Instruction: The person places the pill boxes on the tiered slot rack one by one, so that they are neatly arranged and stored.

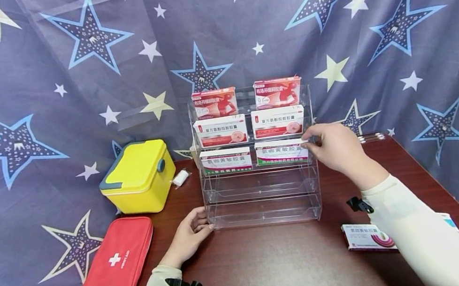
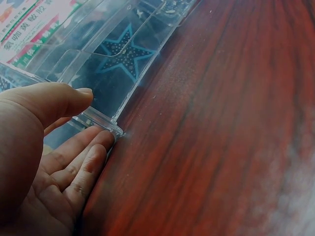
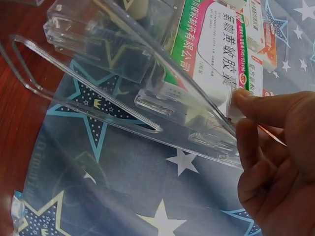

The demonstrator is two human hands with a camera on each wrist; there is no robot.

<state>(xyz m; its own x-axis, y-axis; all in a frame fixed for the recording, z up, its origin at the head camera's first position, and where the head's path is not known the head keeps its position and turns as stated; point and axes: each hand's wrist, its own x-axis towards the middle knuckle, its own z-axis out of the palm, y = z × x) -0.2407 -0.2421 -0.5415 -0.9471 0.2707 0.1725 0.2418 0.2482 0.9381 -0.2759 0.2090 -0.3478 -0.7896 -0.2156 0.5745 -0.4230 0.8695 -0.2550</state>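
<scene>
A clear tiered display rack (image 1: 262,207) stands on the table, its upper three tiers each bearing two medicine boxes. My right hand (image 1: 332,148) is at the rack's right side. Thumb and forefinger pinch the upper right corner of a white medicine box (image 1: 281,152) with green and pink stripes, which sits in the third tier. In the right wrist view, the thumb tip (image 3: 240,97) lies on that box's end, close to the clear side panel (image 3: 177,69). My left hand (image 1: 189,235) holds the rack's lower left corner, thumb over the front lip (image 2: 101,120) and fingers beneath.
A matching medicine box (image 1: 229,160) stands left of the pinched one. More boxes (image 1: 365,236) lie at the right, partly behind my sleeve. On the left are a yellow case (image 1: 144,176), a small white wrapped roll (image 1: 180,178) and a red first-aid pouch (image 1: 114,269). A starry curtain (image 1: 220,21) hangs behind.
</scene>
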